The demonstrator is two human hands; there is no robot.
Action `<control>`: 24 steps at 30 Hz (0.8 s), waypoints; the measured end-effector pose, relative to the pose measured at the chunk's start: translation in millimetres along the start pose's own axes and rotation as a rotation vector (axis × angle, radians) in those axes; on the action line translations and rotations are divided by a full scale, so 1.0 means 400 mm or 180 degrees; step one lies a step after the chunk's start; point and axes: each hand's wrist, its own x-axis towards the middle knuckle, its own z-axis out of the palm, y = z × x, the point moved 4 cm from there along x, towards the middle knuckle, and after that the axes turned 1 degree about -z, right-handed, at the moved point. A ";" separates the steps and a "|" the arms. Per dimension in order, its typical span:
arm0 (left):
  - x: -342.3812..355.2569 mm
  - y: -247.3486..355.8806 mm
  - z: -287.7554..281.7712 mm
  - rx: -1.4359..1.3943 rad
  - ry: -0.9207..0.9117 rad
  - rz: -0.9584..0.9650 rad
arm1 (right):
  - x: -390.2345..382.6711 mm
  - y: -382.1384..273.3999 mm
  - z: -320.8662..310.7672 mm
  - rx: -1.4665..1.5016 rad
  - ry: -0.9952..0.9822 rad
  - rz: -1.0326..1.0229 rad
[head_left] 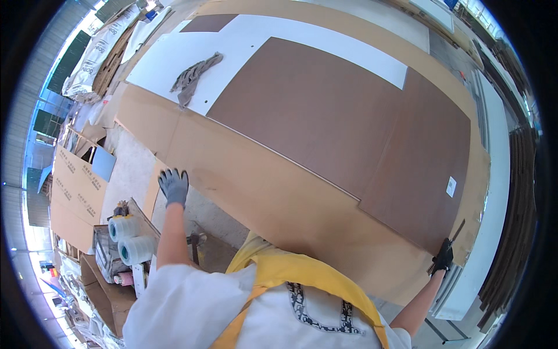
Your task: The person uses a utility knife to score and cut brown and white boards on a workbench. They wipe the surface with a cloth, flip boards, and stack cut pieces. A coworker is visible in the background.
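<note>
My left hand (174, 185), in a grey glove with dark fingertips, is open with fingers spread near the front left edge of a large cardboard sheet (244, 192). At the right front corner, my right hand (443, 256), in a black glove, grips a thin blade-like tool (459, 231) pointing up. On the cardboard lie a large brown panel (302, 116) and a second brown panel (418, 139) with a white label (451, 186). Beneath them shows a white panel (163, 64), carrying a crumpled grey cloth (195, 75) and a small brown piece (206, 23).
At lower left stands a cluttered cart with clear film rolls (136, 250) and an open carton (99, 285). Printed cardboard sheets (78, 180) and wrapped stacks (102, 52) lie at left. Long white boards (494, 174) and dark stacked boards (517, 215) line the right side.
</note>
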 end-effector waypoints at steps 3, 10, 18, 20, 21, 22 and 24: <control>-0.116 0.059 -0.020 -0.1043 -0.0465 -0.0254 | -0.023 -0.038 0.002 0.0128 -0.0062 -0.0044; -0.192 0.526 -0.244 -0.3978 -0.0379 0.1024 | -0.031 -0.029 0.002 0.0533 -0.0205 0.0401; -0.478 0.953 -0.402 -0.5174 -0.5342 0.1407 | -0.093 -0.108 -0.005 0.0081 -0.0111 0.0239; -0.506 1.022 -0.421 -0.5382 -0.5502 0.1087 | -0.100 -0.116 -0.008 0.0059 -0.0229 0.0173; -0.511 1.042 -0.435 -0.5496 -0.5577 0.0903 | -0.098 -0.118 -0.008 0.0035 -0.0298 0.0126; -0.507 1.051 -0.441 -0.5436 -0.5523 0.0678 | -0.098 -0.119 -0.009 0.0099 -0.0338 0.0151; -0.504 1.070 -0.420 -0.5515 -0.5570 0.0689 | -0.110 -0.123 -0.011 0.0143 -0.0329 0.0057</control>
